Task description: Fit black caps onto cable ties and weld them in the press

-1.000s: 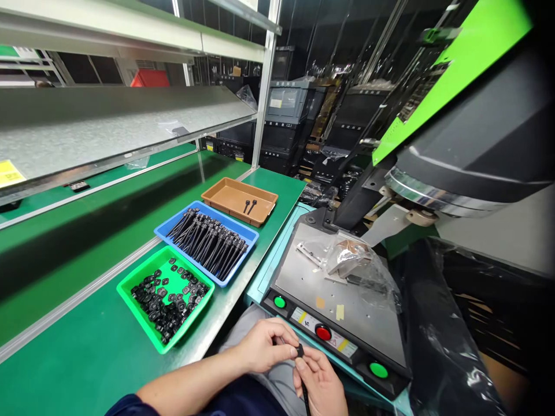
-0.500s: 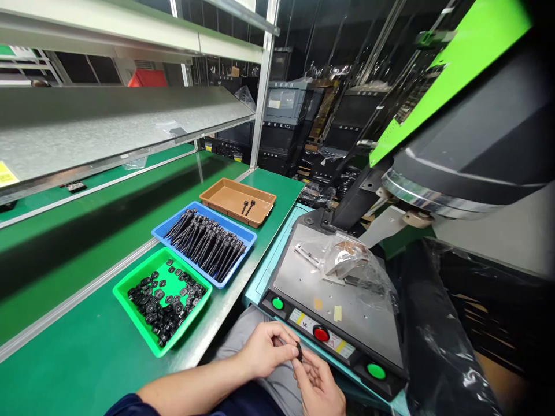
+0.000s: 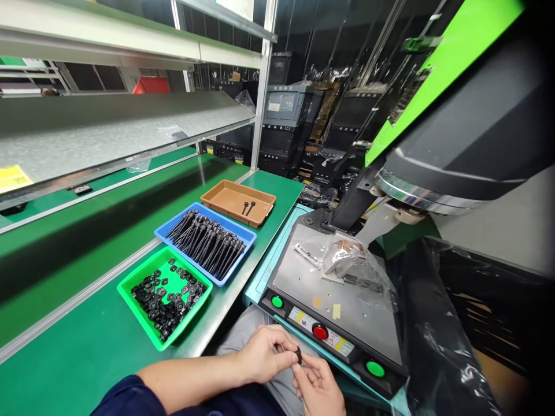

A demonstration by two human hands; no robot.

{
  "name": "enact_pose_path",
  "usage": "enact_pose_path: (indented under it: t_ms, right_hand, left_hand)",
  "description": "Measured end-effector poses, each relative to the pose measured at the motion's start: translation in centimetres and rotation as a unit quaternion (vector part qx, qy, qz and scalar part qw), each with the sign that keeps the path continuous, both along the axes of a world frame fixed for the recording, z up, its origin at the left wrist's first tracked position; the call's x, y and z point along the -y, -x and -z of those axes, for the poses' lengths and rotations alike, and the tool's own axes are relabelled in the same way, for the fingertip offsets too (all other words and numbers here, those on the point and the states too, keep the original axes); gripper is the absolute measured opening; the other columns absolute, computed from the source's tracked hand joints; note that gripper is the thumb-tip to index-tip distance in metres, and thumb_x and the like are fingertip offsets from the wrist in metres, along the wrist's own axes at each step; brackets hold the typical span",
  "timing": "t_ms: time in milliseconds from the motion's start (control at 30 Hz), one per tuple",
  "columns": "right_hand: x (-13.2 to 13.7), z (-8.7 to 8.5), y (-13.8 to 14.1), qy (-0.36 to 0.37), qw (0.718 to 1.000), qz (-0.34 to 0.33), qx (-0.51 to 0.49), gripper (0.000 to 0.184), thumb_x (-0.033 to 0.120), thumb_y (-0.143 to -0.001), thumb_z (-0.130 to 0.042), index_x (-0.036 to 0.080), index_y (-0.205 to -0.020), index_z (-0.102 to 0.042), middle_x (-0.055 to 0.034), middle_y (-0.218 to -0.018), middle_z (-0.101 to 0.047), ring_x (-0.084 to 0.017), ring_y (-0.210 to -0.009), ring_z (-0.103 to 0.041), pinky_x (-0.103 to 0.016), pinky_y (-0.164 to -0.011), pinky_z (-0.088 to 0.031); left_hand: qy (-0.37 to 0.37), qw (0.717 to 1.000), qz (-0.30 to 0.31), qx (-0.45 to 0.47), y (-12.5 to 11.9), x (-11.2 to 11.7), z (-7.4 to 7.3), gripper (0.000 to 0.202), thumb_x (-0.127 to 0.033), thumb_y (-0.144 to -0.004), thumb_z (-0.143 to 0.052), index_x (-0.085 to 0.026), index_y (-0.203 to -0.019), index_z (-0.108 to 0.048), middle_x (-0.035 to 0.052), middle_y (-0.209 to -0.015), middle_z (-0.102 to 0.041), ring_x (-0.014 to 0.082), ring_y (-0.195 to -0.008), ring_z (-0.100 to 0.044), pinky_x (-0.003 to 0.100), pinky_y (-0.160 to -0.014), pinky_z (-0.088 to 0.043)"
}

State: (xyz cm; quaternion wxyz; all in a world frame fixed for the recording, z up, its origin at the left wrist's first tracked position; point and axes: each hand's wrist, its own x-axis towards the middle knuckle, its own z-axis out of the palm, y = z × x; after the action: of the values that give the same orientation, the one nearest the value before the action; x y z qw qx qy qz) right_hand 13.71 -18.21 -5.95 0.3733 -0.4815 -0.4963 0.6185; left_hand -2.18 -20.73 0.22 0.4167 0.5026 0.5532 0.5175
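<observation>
A small black part [image 3: 298, 355] sits pinched between my two hands, above my lap; its shape is mostly covered by the fingers. My left hand [image 3: 267, 357] is closed on it with thumb and fingertips. From the other side, my right hand [image 3: 318, 384] grips it with thumb and forefinger, the other fingers curled. To the left, a green tray [image 3: 126, 283] holds many small black square pieces [image 3: 167, 318]. Behind it, a blue tray [image 3: 167, 230] is filled with black stem-like parts [image 3: 210, 242] lying side by side. Two similar stems [image 3: 248, 208] lie in the brown tray [image 3: 223, 193].
In front of my hands stands a press-like machine with a metal plate [image 3: 299, 289], green buttons [image 3: 375, 368] and a red button [image 3: 319, 331]. Clear plastic [image 3: 347, 260] covers its fixture. A grey shelf [image 3: 108, 124] overhangs the green bench [image 3: 65, 323]. Stacked bins [image 3: 284, 107] stand behind.
Both hands keep their pinch on the small black part, nearly in the same place. The view has shifted slightly; the trays and machine have not moved.
</observation>
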Motion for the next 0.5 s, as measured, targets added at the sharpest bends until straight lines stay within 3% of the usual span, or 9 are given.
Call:
enact_pose_path:
  t_ms: [67, 133, 233, 300, 367, 500]
  right_hand:
    - [-0.4, -0.6, 0.2, 0.033, 0.998, 0.014, -0.051, 0.043, 0.046, -0.061, -0.082, 0.020, -0.088, -0.061, -0.0035, -0.066, -0.066, -0.017, -0.045, -0.057, -0.024, -0.035, -0.043]
    - [-1.0, -1.4, 0.4, 0.032, 0.995, 0.025, -0.090, 0.045, 0.041, -0.064, -0.082, 0.021, -0.097, -0.061, -0.0059, -0.080, -0.068, -0.017, -0.052, -0.060, -0.025, -0.040, -0.047]
    - [-2.1, -2.7, 0.2, 0.000, 0.993, 0.004, -0.120, 0.047, 0.038, -0.071, -0.078, 0.022, -0.112, -0.061, -0.0105, -0.102, -0.068, -0.023, -0.081, -0.066, -0.033, -0.067, -0.056]
    - [-2.7, -3.6, -0.1, -0.029, 0.993, -0.020, -0.114, 0.045, 0.039, -0.076, -0.075, 0.021, -0.115, -0.062, -0.0116, -0.110, -0.067, -0.025, -0.099, -0.064, -0.039, -0.088, -0.051]
    - [-3.4, -4.3, -0.5, -0.058, 0.993, -0.044, -0.097, 0.043, 0.040, -0.079, -0.071, 0.022, -0.118, -0.062, -0.0114, -0.113, -0.066, -0.025, -0.105, -0.061, -0.041, -0.097, -0.045]
    - [-4.7, -5.4, -0.9, -0.088, 0.989, -0.060, -0.098, 0.035, 0.041, -0.082, -0.068, 0.022, -0.111, -0.063, -0.0084, -0.102, -0.067, -0.021, -0.090, -0.063, -0.036, -0.084, -0.049]
  left_hand:
    - [-0.020, 1.000, 0.014, 0.005, -0.2, -0.3, -0.3, 0.013, -0.023, -0.075, -0.068, -0.016, -0.083, -0.074, 0.0111, -0.092, -0.072, 0.0208, -0.086, -0.067, 0.032, -0.078, -0.051]
    - [-0.044, 0.998, 0.028, 0.017, -0.5, -0.7, -0.7, 0.017, -0.026, -0.079, -0.065, -0.018, -0.090, -0.074, 0.0110, -0.097, -0.071, 0.0209, -0.092, -0.065, 0.034, -0.084, -0.050]
    - [-0.054, 0.998, 0.020, 0.031, -1.2, -1.5, -1.2, 0.020, -0.031, -0.083, -0.061, -0.020, -0.093, -0.073, 0.0109, -0.106, -0.065, 0.0201, -0.093, -0.063, 0.036, -0.085, -0.050]
    - [-0.047, 0.999, 0.007, 0.024, -1.5, -2.1, -1.4, 0.021, -0.034, -0.083, -0.060, -0.020, -0.092, -0.073, 0.0111, -0.109, -0.060, 0.0205, -0.095, -0.061, 0.036, -0.085, -0.050]
    - [-0.044, 0.999, 0.007, 0.006, -1.5, -2.8, -1.5, 0.020, -0.035, -0.083, -0.060, -0.021, -0.091, -0.073, 0.0110, -0.111, -0.057, 0.0220, -0.102, -0.059, 0.037, -0.087, -0.050]
    - [-0.042, 0.998, 0.033, -0.015, -1.4, -4.3, -1.5, 0.021, -0.037, -0.082, -0.061, -0.022, -0.090, -0.074, 0.0105, -0.111, -0.058, 0.0240, -0.109, -0.056, 0.037, -0.089, -0.049]
